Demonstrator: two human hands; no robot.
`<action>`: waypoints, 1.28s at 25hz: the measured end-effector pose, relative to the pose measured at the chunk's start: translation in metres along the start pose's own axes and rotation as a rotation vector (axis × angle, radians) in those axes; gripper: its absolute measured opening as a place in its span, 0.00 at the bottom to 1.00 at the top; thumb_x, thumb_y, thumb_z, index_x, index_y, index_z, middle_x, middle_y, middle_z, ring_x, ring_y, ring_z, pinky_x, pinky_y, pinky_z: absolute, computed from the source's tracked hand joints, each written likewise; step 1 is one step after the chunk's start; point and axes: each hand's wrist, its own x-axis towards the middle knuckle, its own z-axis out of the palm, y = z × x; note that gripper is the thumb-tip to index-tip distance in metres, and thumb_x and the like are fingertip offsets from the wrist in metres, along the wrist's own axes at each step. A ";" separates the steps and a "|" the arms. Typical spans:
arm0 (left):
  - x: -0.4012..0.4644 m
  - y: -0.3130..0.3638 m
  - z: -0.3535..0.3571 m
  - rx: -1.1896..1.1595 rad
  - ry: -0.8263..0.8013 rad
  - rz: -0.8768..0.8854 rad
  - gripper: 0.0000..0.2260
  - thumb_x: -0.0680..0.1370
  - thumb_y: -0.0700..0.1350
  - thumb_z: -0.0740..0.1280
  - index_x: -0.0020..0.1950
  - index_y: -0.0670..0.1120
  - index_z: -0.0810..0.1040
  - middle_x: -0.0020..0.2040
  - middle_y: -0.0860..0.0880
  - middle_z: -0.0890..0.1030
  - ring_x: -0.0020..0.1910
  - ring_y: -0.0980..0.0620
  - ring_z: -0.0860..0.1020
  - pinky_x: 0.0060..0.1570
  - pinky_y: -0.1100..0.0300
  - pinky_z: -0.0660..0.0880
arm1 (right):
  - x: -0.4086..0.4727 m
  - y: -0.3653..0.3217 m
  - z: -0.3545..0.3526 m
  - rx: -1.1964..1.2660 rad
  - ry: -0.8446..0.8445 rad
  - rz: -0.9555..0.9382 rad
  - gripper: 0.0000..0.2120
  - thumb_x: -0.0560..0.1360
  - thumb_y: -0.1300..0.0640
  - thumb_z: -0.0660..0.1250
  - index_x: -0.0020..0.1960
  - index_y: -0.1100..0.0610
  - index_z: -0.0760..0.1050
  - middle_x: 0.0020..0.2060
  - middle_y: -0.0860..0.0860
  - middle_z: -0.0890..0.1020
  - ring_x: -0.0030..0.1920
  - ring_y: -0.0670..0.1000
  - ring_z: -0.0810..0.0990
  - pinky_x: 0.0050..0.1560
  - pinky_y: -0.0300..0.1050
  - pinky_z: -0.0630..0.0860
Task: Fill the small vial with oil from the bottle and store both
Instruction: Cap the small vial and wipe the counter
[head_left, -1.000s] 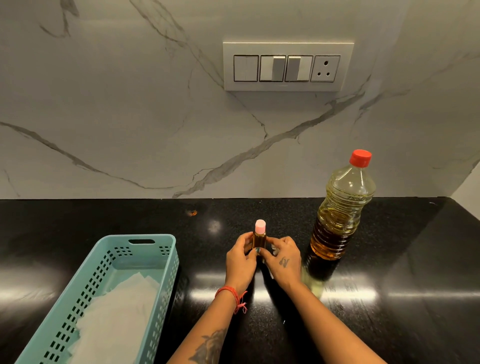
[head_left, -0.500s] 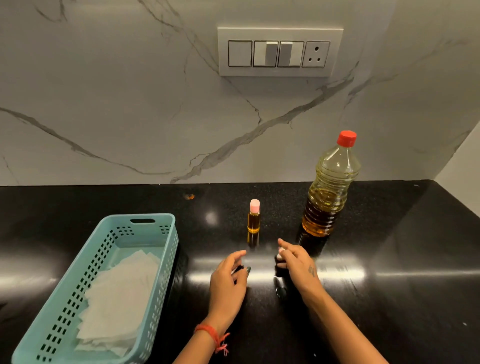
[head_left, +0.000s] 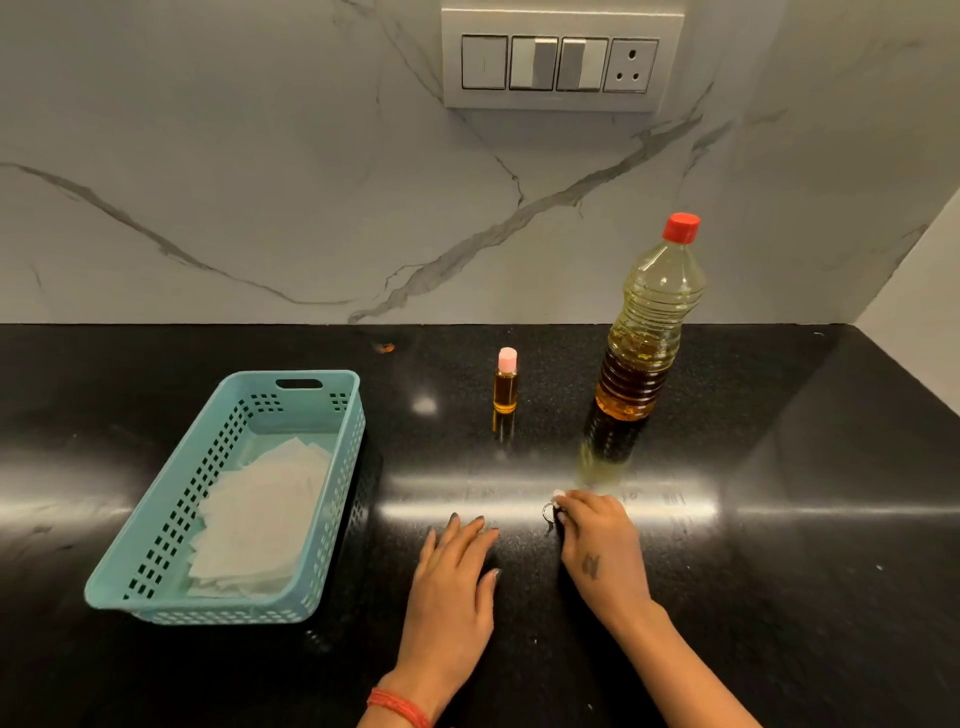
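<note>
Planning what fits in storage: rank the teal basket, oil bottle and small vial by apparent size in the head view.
1. teal basket, though it sits nearer the camera
2. oil bottle
3. small vial, clearly smallest

Bare black countertop (head_left: 779, 545) lies between the hands and the small vial (head_left: 506, 382). The oil bottle (head_left: 647, 332) stands upright, apart to the vial's right. The teal basket (head_left: 306, 499) blocks the left; the marble wall (head_left: 260, 182) closes the back.
</note>
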 end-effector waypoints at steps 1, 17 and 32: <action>-0.001 0.000 0.000 0.022 -0.021 -0.006 0.18 0.79 0.46 0.59 0.69 0.52 0.66 0.71 0.56 0.65 0.74 0.57 0.55 0.73 0.61 0.44 | -0.001 -0.004 0.005 -0.044 -0.019 -0.046 0.10 0.66 0.67 0.73 0.47 0.60 0.82 0.43 0.53 0.85 0.42 0.55 0.81 0.43 0.44 0.79; -0.012 -0.007 0.004 -0.071 0.040 -0.077 0.18 0.78 0.43 0.61 0.68 0.50 0.68 0.67 0.60 0.63 0.73 0.57 0.57 0.71 0.63 0.45 | -0.039 -0.040 -0.001 -0.193 -0.337 -0.238 0.19 0.66 0.55 0.68 0.56 0.57 0.80 0.54 0.51 0.83 0.56 0.49 0.80 0.70 0.41 0.58; -0.015 -0.006 0.005 -0.070 0.063 -0.061 0.16 0.79 0.46 0.59 0.68 0.50 0.69 0.70 0.56 0.66 0.73 0.59 0.55 0.71 0.65 0.45 | -0.003 -0.006 -0.022 -0.053 -0.258 0.158 0.11 0.72 0.70 0.61 0.51 0.65 0.78 0.55 0.59 0.77 0.53 0.58 0.76 0.49 0.44 0.74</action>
